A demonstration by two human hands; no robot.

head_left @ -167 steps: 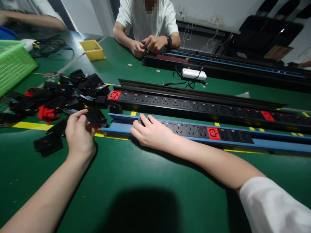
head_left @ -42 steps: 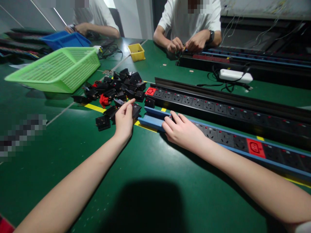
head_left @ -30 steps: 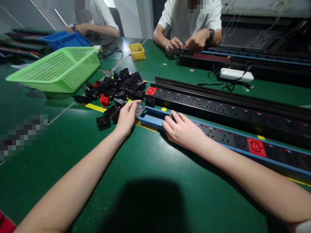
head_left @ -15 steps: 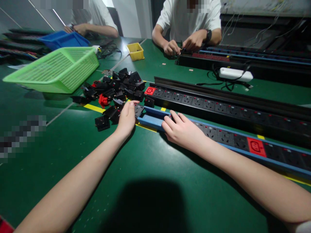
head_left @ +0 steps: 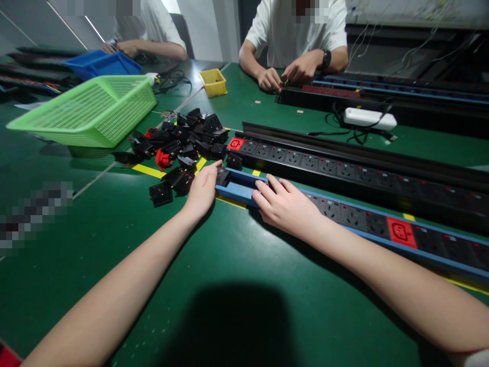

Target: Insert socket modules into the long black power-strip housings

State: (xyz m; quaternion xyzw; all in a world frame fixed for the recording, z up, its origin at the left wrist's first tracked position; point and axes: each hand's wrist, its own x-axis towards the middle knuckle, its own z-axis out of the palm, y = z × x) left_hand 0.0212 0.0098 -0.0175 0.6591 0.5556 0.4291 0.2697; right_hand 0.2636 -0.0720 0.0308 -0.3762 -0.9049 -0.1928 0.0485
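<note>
A long blue rail (head_left: 239, 190) runs from the middle of the table to the right edge, with black socket modules and a red socket module (head_left: 401, 232) seated in it. At its left end my left hand (head_left: 204, 189) is closed on a black socket module (head_left: 222, 176), which now sits in the rail's end. My right hand (head_left: 284, 203) lies over the rail with curled fingers on it, hiding the sockets beneath. Between the two hands a stretch of bare blue channel shows. Loose black socket modules (head_left: 183, 137) lie heaped beyond my left hand.
Behind the blue rail lies a filled black socket strip (head_left: 321, 171). A green basket (head_left: 87, 109), a blue bin (head_left: 101, 63) and a small yellow bin (head_left: 213, 82) stand at the left and back. Across the table, a co-worker's hands (head_left: 284, 74) work at another strip. A white power strip (head_left: 370, 118) lies near it.
My left hand has moved slightly right, bringing the black socket module into the rail's left end. My right hand stays almost where it was, on the rail.
</note>
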